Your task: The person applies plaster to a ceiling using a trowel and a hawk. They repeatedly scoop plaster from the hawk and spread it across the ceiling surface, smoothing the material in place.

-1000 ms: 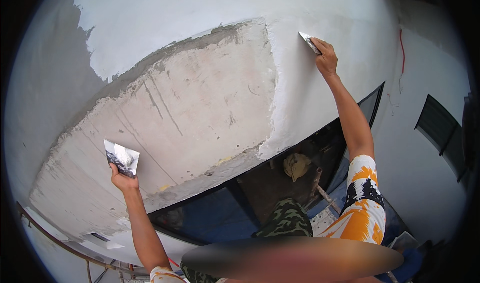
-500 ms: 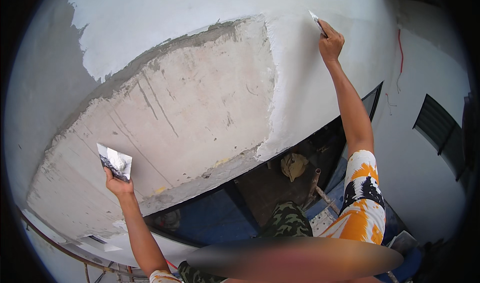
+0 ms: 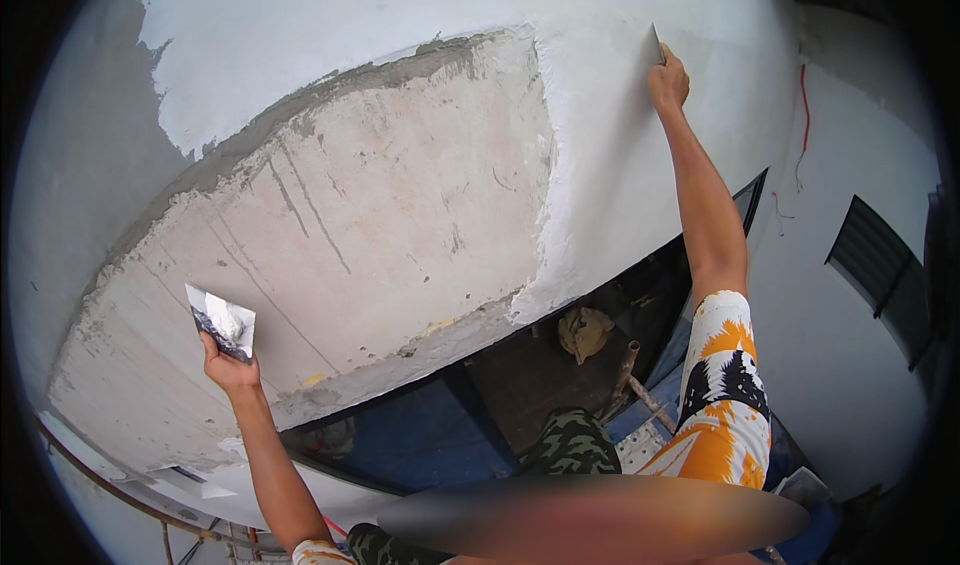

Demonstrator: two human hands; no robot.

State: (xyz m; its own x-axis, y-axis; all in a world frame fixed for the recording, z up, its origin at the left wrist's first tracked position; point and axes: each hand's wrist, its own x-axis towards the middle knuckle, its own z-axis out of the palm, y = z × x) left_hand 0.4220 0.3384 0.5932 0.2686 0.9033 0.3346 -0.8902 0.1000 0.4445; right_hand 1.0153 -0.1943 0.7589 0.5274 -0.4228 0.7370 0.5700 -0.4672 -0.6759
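Observation:
My right hand (image 3: 668, 80) is raised high and grips a putty knife (image 3: 656, 41), whose blade lies against the white plastered part of the wall (image 3: 620, 155). My left hand (image 3: 228, 367) is held lower at the left and grips a flat metal plaster board (image 3: 221, 320) with a smear of white putty on it. Between the two hands lies a bare, rough concrete patch (image 3: 380, 225) with a grey upper edge. White plaster (image 3: 330, 35) covers the surface above it.
Below the concrete band is a dark opening (image 3: 520, 365) with a yellowish rag (image 3: 583, 330) and a wooden handle (image 3: 622, 373) inside. A white wall with a dark louvred window (image 3: 885, 275) and a red wire (image 3: 803, 105) stands to the right.
My right hand has slid the putty knife upward and to the right along the white plaster. My left hand with the board has dropped slightly and shifted left.

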